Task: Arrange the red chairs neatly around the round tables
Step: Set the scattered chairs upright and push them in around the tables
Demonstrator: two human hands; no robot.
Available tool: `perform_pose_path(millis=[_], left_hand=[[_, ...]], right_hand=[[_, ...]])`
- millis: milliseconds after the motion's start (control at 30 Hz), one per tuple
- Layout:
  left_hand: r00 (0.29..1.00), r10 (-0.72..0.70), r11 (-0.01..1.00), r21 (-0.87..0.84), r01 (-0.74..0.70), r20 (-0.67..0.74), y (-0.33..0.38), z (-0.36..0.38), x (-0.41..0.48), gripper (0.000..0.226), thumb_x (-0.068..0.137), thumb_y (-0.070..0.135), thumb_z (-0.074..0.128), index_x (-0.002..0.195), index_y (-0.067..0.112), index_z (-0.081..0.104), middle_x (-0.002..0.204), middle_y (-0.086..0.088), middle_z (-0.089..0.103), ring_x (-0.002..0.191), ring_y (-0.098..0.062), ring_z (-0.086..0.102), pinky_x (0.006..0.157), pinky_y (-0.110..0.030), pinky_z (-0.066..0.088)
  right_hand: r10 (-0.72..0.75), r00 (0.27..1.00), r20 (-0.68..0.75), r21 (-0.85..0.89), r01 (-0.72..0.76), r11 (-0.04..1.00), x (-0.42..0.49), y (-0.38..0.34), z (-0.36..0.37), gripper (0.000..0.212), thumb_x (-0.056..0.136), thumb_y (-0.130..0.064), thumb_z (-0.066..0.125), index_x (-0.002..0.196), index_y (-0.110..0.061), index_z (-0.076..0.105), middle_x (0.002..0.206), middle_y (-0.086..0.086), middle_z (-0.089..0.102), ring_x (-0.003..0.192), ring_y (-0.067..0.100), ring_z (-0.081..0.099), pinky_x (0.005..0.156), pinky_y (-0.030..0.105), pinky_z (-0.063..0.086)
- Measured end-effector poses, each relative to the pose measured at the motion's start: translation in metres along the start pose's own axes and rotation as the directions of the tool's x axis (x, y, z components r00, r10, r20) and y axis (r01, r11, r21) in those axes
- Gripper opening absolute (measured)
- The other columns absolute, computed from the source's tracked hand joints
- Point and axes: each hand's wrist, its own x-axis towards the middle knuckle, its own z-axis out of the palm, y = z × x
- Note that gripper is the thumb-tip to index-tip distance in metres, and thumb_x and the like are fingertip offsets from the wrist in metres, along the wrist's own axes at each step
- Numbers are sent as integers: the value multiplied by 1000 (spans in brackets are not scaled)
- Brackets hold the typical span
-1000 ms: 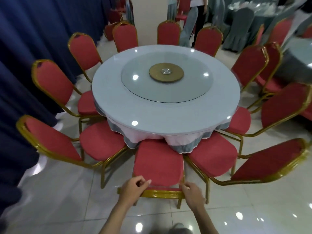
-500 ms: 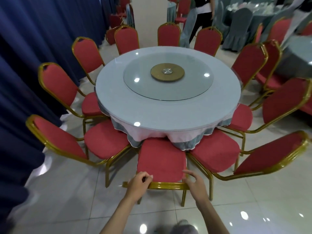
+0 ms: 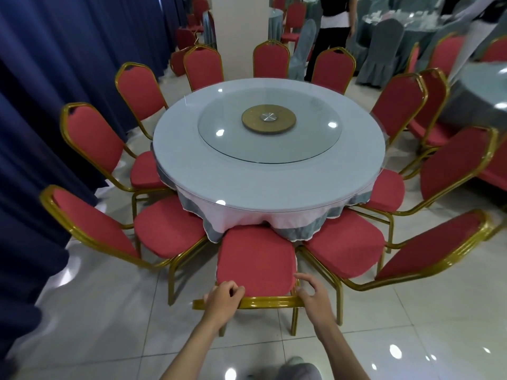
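Observation:
A round table (image 3: 208, 171) with a pale cloth and a glass turntable (image 3: 270, 127) stands in the middle, ringed by several red chairs with gold frames. The nearest red chair (image 3: 255, 261) faces the table, its seat front tucked under the cloth. My left hand (image 3: 222, 300) grips the gold top rail of its backrest from behind. At the rail's right end rests my right hand (image 3: 315, 297), fingers curled over it and the thumb spread toward the seat. Neighbouring chairs stand close on the left (image 3: 164, 229) and right (image 3: 348, 242).
Dark blue curtains (image 3: 41, 105) close off the left side. A white pillar (image 3: 238, 28) stands behind the table, a person in black (image 3: 332, 26) beside it. Grey-covered tables and chairs fill the back right. Another round table (image 3: 482, 97) sits at the right edge. Glossy tile floor lies around me.
The near chair has slid forward toward the table, its seat now further under the cloth. Both hands stayed on the top rail, and my view has moved closer.

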Motion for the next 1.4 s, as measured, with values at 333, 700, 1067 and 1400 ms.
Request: perform_pose_path(millis=[333, 700, 1067, 1400], left_hand=[[999, 22, 999, 38, -21, -27, -2, 1, 15, 38, 104, 41, 48, 69, 25, 45, 71, 4, 57, 78, -13, 56, 94, -41, 37], [996, 35, 999, -6, -36, -86, 20, 1, 29, 43, 106, 44, 45, 68, 24, 42, 66, 6, 48, 74, -12, 54, 92, -42, 30], [998, 46, 944, -329, -31, 37, 19, -44, 30, 29, 103, 31, 58, 79, 18, 68, 79, 1, 71, 83, -17, 69, 80, -36, 52], [970, 236, 882, -429, -193, 50, 100, -54, 42, 28, 102, 30, 60, 80, 19, 71, 82, 1, 75, 79, -10, 70, 84, -35, 54]], right_hand=[[4, 999, 48, 48, -6, 999, 11, -6, 2, 28, 99, -5, 62, 107, -30, 72, 145, -10, 45, 135, 8, 35, 99, 24, 36], [18, 997, 69, 88, -24, 996, 40, -17, -7, 34, 95, -4, 66, 105, -35, 73, 130, -15, 61, 121, 9, 59, 99, 38, 56], [57, 998, 21, -42, -56, 998, 29, -39, -43, 19, 96, -6, 65, 100, -22, 73, 101, -6, 74, 99, 9, 68, 87, 27, 56], [-31, 999, -34, -56, 29, 998, 36, -98, -107, 13, 97, -13, 64, 104, -20, 72, 97, -5, 77, 91, 9, 72, 72, 18, 53]])
